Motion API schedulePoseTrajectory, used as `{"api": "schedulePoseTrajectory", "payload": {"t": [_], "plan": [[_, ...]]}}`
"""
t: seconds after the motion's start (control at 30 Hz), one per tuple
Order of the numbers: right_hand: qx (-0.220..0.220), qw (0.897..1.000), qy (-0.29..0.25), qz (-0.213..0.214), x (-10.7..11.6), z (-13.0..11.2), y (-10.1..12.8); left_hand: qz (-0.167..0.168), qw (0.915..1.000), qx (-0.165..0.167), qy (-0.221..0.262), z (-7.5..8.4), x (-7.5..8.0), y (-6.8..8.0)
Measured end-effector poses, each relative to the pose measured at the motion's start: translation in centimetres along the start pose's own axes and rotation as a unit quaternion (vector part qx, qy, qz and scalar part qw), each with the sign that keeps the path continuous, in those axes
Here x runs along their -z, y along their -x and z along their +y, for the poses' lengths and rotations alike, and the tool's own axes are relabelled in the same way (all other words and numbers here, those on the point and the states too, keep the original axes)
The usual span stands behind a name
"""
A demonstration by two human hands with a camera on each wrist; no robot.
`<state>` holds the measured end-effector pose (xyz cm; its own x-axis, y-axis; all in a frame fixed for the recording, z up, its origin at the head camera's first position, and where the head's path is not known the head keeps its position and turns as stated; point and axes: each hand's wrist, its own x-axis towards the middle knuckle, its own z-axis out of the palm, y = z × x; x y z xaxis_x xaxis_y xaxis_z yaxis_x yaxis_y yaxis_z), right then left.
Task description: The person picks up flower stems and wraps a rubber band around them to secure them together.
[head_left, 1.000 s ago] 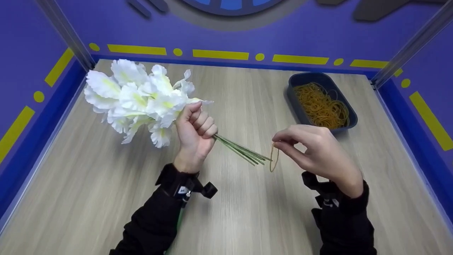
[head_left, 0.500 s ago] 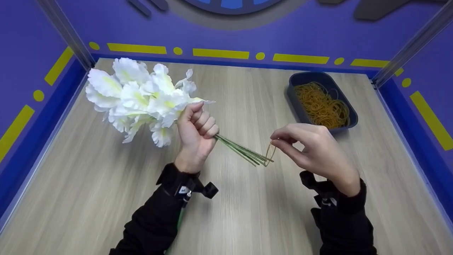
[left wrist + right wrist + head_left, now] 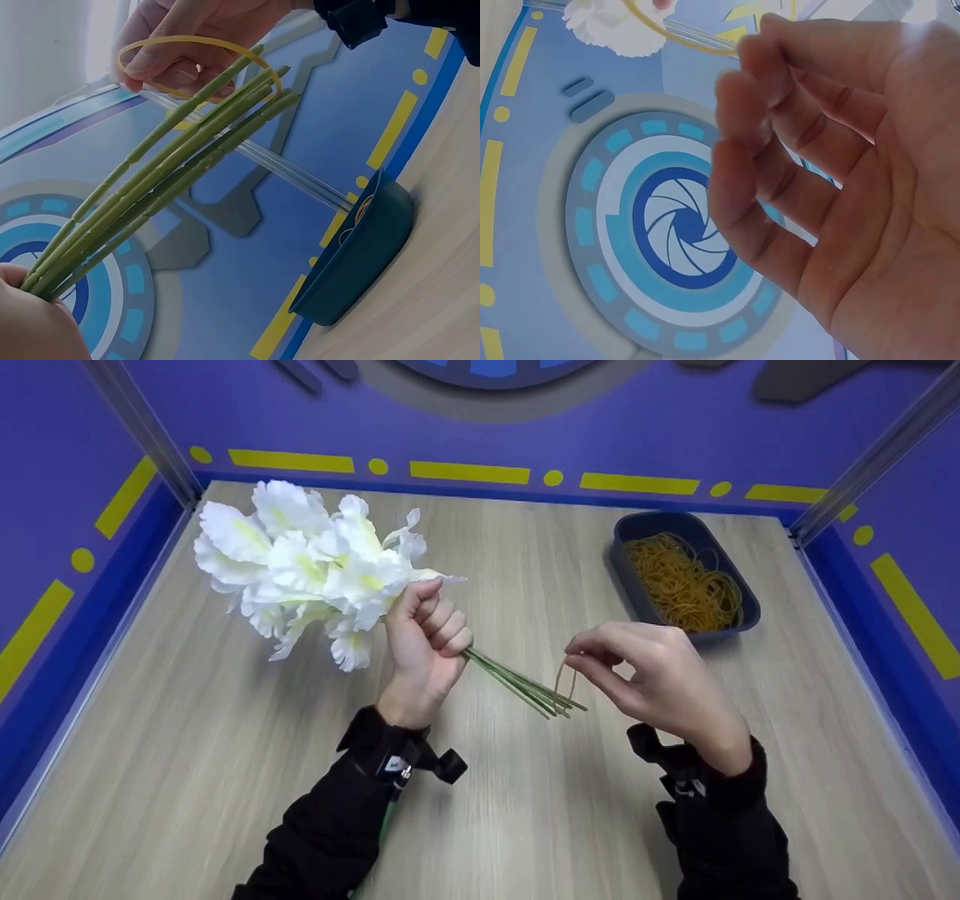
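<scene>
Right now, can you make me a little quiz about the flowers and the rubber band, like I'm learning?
1. True or false: the left hand grips the stems of the white flowers.
2. What does the right hand pinch? A) a pencil B) a rubber band C) a leaf
3. Fill in: the loose rubber bands lie in a dark blue ____ on the table.

Key:
1. True; its fingers curl round the stems just below the blooms.
2. B; in the left wrist view the band loops round the stem tips.
3. tray
</scene>
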<state>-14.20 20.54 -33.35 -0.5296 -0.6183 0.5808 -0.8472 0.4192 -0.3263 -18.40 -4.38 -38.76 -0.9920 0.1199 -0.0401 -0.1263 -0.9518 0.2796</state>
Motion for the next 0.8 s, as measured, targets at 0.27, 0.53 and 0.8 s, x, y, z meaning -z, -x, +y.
{"api": "schedulePoseTrajectory", "payload": {"t": [0.27, 0.53, 0.8], "plan": [[-0.002, 1.000, 0.001, -0.006, -0.9, -0.1, -0.4, -0.017, 0.9994, 0.028, -0.008, -0.9, 0.1, 0.2], [0.004, 0.999, -0.033, -0.011, -2.3, 0.2, -0.9, -0.011, 0.9988, 0.047, -0.012, -1.5, 0.2, 0.3], [-0.014, 0.999, -0.019, -0.021, -4.1, 2.1, -1.2, -0.024, 0.9936, 0.108, -0.022, -2.7, -0.2, 1.4]]}}
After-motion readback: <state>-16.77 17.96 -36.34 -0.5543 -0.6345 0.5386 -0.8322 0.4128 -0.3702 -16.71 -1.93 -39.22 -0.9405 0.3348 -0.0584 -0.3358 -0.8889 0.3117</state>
